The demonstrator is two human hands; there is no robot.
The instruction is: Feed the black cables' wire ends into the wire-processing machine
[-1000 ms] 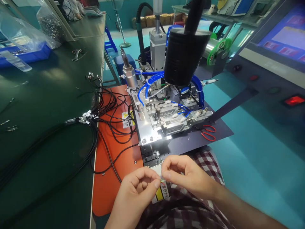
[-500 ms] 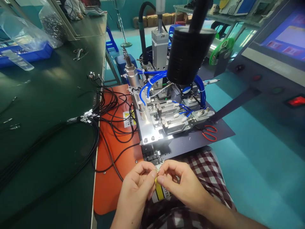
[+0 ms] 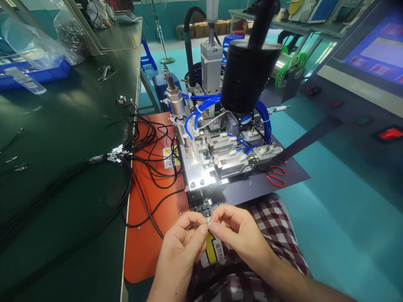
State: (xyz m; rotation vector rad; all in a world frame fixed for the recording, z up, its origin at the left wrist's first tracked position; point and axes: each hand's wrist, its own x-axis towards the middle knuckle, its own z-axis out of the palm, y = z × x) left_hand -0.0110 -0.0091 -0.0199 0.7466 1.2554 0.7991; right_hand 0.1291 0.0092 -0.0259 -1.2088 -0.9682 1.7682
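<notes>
My left hand (image 3: 181, 247) is closed in a pinch in front of the machine, thumb against forefinger. Facing it, fingertip to fingertip, my right hand (image 3: 237, 235) pinches too. Between the two sets of fingertips shows a tiny pale, shiny piece (image 3: 208, 222), too small to name. A black cable (image 3: 154, 226) runs down toward my left hand and disappears behind it; whether it joins the piece is hidden. Below the fingertips lies a yellow and white label (image 3: 210, 251). Just beyond stands the metal machine (image 3: 197, 167) with blue air tubes (image 3: 208, 100).
Black cables with metal ends (image 3: 116, 154) spill from the dark green bench (image 3: 63, 201) onto the orange plate (image 3: 147, 256). Red-handled pliers (image 3: 277, 176) lie at the right. A black lamp-like cylinder (image 3: 248, 77) hangs over the machine. A screen (image 3: 374, 50) stands far right.
The fingertips of my right hand have shifted slightly up and apart from the left ones. More of the small piece and of the label below shows now.
</notes>
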